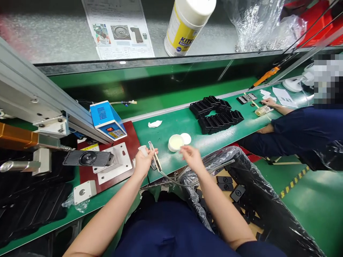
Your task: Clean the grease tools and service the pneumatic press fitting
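You work in bright light from above; the shiny shelf (53,35) glares, edges bend, your right hand (190,157) blurs.

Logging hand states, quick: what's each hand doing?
Left hand: closed on a slim hosed tool.
Right hand: open, apparently empty.

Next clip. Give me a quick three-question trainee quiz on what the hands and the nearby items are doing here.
1. True or false: the left hand grips a slender tool with a hose trailing from it.
2. Pick one. The right hand is: A, open with its fingers spread; B, shut on a black tray; C, out of view.
3. Fill the gap: the round white pot stands on the green surface with its ___ lying beside it.
Key: 1 true; 2 A; 3 lid.
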Demonstrator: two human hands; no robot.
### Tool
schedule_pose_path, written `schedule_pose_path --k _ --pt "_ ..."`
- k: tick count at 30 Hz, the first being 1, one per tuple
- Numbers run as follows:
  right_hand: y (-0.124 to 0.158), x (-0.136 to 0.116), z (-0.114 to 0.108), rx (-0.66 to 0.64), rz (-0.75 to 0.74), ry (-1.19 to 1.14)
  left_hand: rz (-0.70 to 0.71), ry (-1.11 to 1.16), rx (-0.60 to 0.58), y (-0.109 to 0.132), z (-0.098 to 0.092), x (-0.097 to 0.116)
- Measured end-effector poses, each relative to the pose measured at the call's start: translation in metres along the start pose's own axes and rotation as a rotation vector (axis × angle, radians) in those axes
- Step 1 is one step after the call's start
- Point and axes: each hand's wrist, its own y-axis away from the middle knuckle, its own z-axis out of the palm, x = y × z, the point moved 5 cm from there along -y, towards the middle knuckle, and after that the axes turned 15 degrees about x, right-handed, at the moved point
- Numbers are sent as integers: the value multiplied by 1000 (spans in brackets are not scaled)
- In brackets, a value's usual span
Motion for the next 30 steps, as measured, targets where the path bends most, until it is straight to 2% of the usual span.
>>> schedule_pose_path --k 3,6,10,13,16,20,26,30 --pt "41 15 33 -212 131 -63 6 36 -10 -2 14 5" --pt "61 19 61 -327 218 -152 29 49 -24 -4 22 13" --pt "59 7 78 -467 194 -118 90 6 6 -6 19 26" --pt "45 -17 81 -497 127 -101 132 -36 71 -5 7 32" --pt "25 -55 88 -485 28 -102 145 -54 70 3 -8 33" --pt "-8 -128 113 -441 -97 -111 141 -92 96 21 -39 24" --pt "-72 -251 183 -356 -140 -61 123 -96 229 40 -93 -6" --pt "-106 -310 229 -312 -119 -17 147 -49 398 46 -121 -26"
